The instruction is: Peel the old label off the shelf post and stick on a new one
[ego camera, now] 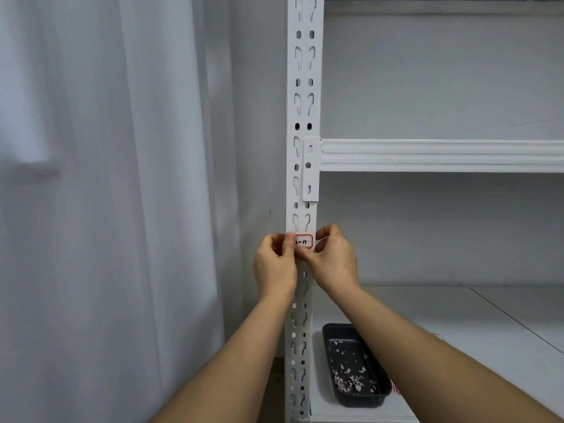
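Pinching the red-bordered label (304,241) at mid-frame on the shelf post (303,117) with my left hand (276,264) and right hand (334,259), fingertips curled on its edges, I could tear or crease it by tugging unevenly.

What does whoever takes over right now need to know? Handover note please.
Left hand: thumb and fingers at the left edge of the label, grip looks like a pinch.
Right hand: fingers curled at the label's right edge.
Label: red-bordered, handwritten, on the white shelf post, just below the shelf beam.
Black tray with paper scraps sits on the lower shelf.
Cannot tell whether this is the old label coming off or the new one going on; check that first, then finish the swap.
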